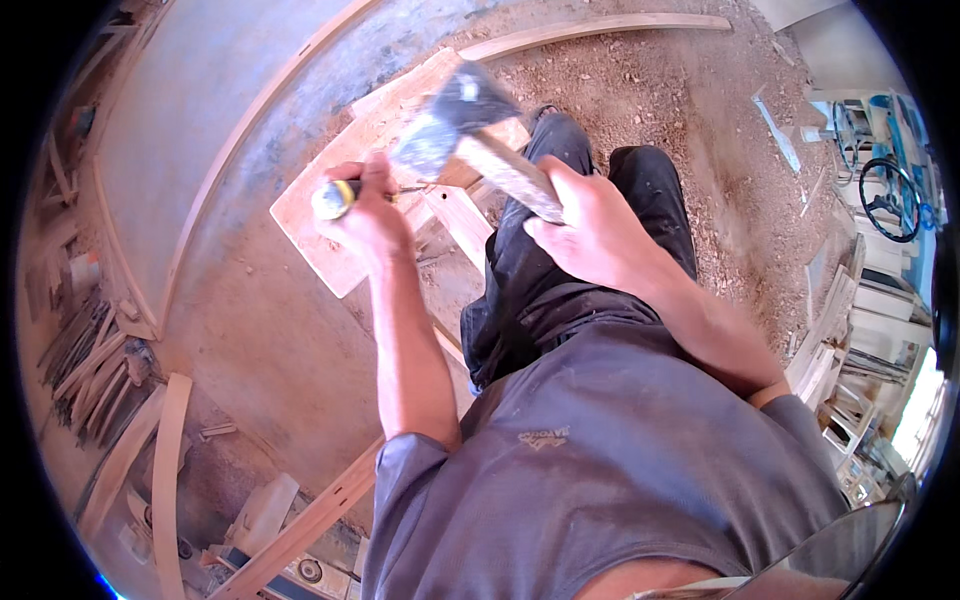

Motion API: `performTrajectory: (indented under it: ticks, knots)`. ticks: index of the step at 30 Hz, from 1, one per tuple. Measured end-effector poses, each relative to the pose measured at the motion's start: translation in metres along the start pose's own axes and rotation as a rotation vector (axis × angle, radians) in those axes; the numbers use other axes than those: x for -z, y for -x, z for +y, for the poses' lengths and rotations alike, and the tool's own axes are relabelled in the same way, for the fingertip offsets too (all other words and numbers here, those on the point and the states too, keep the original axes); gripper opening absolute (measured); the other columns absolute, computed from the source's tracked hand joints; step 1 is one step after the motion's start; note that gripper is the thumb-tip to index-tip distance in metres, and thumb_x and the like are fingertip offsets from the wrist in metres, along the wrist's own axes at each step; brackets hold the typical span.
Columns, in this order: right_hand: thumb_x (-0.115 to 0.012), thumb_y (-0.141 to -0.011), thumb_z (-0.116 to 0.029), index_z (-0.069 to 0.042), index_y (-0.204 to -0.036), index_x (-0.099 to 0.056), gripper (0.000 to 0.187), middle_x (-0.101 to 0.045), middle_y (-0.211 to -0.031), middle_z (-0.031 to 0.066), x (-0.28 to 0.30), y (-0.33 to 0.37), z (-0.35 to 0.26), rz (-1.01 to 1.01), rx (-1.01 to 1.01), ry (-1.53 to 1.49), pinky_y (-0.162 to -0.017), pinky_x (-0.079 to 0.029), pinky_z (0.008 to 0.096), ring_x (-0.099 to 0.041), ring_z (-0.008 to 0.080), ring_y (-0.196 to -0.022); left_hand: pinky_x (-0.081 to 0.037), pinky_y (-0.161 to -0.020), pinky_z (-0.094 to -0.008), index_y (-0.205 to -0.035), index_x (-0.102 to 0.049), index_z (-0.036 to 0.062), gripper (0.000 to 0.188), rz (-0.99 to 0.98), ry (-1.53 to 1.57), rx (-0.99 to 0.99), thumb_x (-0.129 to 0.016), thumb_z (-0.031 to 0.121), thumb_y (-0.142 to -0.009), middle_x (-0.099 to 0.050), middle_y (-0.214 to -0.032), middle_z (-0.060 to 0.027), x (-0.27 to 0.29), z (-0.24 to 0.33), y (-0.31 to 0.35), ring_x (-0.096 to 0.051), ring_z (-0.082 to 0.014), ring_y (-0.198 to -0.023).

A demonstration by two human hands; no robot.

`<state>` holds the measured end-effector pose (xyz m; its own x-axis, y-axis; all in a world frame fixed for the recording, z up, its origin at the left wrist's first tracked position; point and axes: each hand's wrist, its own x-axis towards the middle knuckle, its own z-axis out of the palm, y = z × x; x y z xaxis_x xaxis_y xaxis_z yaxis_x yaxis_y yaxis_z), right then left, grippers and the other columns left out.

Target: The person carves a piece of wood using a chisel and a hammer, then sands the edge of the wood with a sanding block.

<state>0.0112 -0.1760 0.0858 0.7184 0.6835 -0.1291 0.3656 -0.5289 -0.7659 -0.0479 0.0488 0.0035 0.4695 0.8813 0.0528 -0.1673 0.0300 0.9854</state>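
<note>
My right hand (600, 225) is closed around the wooden handle of a hatchet (510, 175). Its dark, bright-edged head is smeared by motion and hangs over the work area, just right of my left hand (375, 215). That hand is wrapped round a chisel (336, 198) with a yellow and dark handle. The chisel's thin shaft points right, toward a pale wooden piece (460, 220) with a small dark hole in it. Whether the tip touches the wood I cannot tell. Beneath my left hand lies a broad wooden board (318, 240), partly covered by the hatchet head.
Wood chips (640, 110) litter the ground beyond my knees. A long curved timber (250, 120) runs along the left, another (600, 28) at the far side. Scrap wood (100, 380) is piled at left. A blue machine with a black handwheel (888, 200) stands at right.
</note>
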Motion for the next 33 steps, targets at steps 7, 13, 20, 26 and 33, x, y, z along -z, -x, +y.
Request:
performTrajectory:
  ticks: [7,13,20,26,33]
  knots:
    - [-0.073,-0.081,-0.014,0.007,-0.117,-0.056,0.045,-0.065,-0.079,0.0181,-0.009,0.011,0.068,-0.175,-0.587,-0.294,-0.061,-0.053,0.0391,-0.067,0.0254,-0.062,-0.049,-0.062,-0.0330,-0.090,-0.064,0.0030,0.017,-0.484,0.027,-0.237,-0.071,-0.009,-0.080,-0.066,-0.079,-0.0133,-0.030,0.116,-0.030,-0.058,-0.0188,-0.066]
    - [-0.073,-0.082,-0.012,0.007,-0.118,-0.056,0.044,-0.066,-0.078,0.0160,-0.026,0.004,0.089,-0.246,-0.532,-0.297,-0.055,-0.052,0.0366,-0.067,0.0214,-0.060,-0.048,-0.059,-0.0363,-0.093,-0.061,0.0045,0.014,-0.251,0.402,0.028,-0.059,-0.006,-0.084,-0.060,-0.075,-0.0113,0.019,0.031,-0.043,-0.056,-0.0209,-0.065]
    - [-0.073,-0.083,-0.008,0.003,-0.111,-0.055,0.035,-0.057,-0.072,0.0044,-0.031,-0.001,0.090,-0.322,-0.505,-0.330,-0.048,-0.047,0.0311,-0.058,0.0135,-0.052,-0.048,-0.053,-0.0344,-0.094,-0.059,0.0051,0.017,-0.116,0.278,0.016,-0.065,-0.005,-0.081,-0.056,-0.067,-0.0095,0.025,-0.010,-0.035,-0.053,-0.0199,-0.054]
    - [-0.073,-0.081,-0.009,0.007,-0.108,-0.056,0.035,-0.064,-0.071,0.0172,-0.029,-0.004,0.088,-0.299,-0.481,-0.309,-0.054,-0.052,0.0389,-0.066,0.0237,-0.055,-0.050,-0.088,-0.0322,-0.135,-0.060,0.0030,0.054,-0.317,0.362,0.185,-0.070,-0.007,-0.083,-0.064,-0.104,-0.0094,0.029,-0.005,-0.042,-0.061,-0.0241,-0.094]
    - [-0.073,-0.081,-0.009,0.008,-0.114,-0.057,0.040,-0.065,-0.072,0.0159,-0.026,-0.005,0.090,-0.274,-0.536,-0.316,-0.052,-0.051,0.0372,-0.066,0.0221,-0.054,-0.055,-0.083,-0.0376,-0.108,-0.062,0.0031,0.026,-0.016,0.089,-0.033,-0.074,-0.005,-0.087,-0.066,-0.091,-0.0101,0.033,-0.029,-0.042,-0.066,-0.0246,-0.085]
